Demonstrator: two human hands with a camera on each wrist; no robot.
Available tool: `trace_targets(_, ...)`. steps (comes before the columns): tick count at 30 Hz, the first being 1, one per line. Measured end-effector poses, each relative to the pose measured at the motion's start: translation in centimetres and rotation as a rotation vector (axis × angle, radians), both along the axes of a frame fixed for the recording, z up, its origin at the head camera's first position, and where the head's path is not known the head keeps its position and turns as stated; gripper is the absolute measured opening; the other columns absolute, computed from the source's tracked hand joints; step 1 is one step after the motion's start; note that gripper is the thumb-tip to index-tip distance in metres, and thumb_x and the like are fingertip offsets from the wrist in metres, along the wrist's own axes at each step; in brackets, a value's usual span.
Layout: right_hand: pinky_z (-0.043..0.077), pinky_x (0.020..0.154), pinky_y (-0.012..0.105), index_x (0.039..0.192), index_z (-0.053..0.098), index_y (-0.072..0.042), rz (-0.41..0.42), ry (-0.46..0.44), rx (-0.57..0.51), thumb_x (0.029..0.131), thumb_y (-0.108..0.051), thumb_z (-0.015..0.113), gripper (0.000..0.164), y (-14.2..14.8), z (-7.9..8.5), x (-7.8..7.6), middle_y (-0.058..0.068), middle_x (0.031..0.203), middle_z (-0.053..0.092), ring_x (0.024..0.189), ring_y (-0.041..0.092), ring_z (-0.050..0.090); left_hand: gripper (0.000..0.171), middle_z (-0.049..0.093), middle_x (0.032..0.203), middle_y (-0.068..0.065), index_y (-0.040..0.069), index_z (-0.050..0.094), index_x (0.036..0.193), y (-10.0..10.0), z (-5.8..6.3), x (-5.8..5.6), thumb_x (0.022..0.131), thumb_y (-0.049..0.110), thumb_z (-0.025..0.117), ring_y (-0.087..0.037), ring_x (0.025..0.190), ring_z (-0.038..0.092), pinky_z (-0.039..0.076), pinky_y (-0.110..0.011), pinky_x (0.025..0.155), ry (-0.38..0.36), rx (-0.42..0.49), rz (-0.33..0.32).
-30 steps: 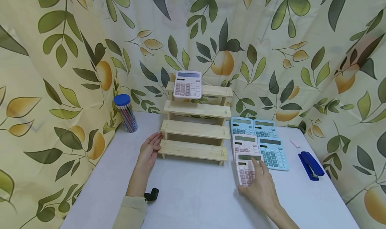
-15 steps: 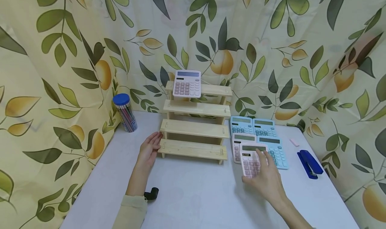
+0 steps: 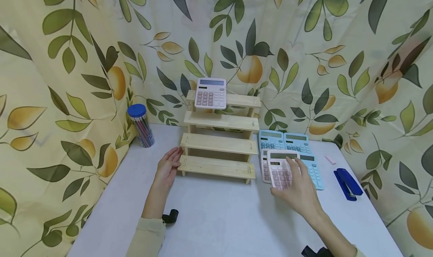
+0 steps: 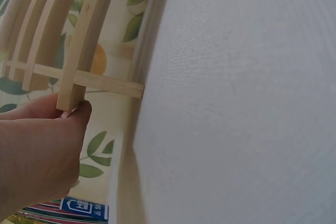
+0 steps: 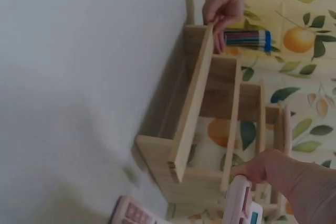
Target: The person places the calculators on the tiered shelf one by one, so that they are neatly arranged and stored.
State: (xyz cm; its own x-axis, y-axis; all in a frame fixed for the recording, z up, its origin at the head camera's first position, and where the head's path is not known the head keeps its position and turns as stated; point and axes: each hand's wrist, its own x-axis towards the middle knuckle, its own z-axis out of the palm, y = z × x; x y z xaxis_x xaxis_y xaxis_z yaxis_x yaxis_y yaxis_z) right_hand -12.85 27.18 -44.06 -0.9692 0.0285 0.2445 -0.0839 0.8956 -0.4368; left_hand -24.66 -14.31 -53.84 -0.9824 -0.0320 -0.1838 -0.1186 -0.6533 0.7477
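Observation:
A four-step wooden display rack stands mid-table. My left hand holds the left end of its lowest step; in the left wrist view, the thumb and fingers pinch the step's end. On the top step a pink-and-white calculator leans upright. My right hand grips another pink calculator, raised over the calculators at the right, thumb at the near left edge and fingers across its right side. Underneath, a pink calculator is partly covered, beside a blue calculator. Two blue calculators lie behind.
To the left of the rack stands a blue-lidded tub of pencils. A blue stapler and a small pink eraser-like block lie at the right. A leaf-and-fruit patterned curtain hangs close behind the white table.
My right hand has lifted the front pink calculator off the table and moved it up and slightly right, over the others. The left hand has stayed at the rack.

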Motion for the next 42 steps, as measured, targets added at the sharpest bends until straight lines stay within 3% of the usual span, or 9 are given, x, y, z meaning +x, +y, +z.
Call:
trace_targets(16,0.046,0.093,0.081,0.160,0.032,-0.002,0.017,0.015,-0.023,0.069,-0.029,0.097,0.115,-1.4,3.2,-2.2,0.036,0.162,0.021,0.126,0.065,0.044,0.079,0.029,0.165,-0.028,-0.012,0.023,0.159,0.2,0.1,0.0,0.083,-0.033,0.030,-0.035,0.155,0.030,0.027,-0.036,0.127,0.012,0.003,0.009)
trace_targets(42,0.046,0.094,0.081,0.158,0.035,-0.001,0.029,0.053,-0.038,0.071,-0.028,0.092,0.107,-3.6,5.3,-5.0,0.033,0.163,0.021,0.127,0.063,0.045,0.079,0.031,0.164,-0.029,-0.012,0.026,0.158,0.1,0.3,0.1,0.081,-0.034,0.030,-0.037,0.154,0.030,0.026,-0.037,0.127,0.009,0.018,0.024)
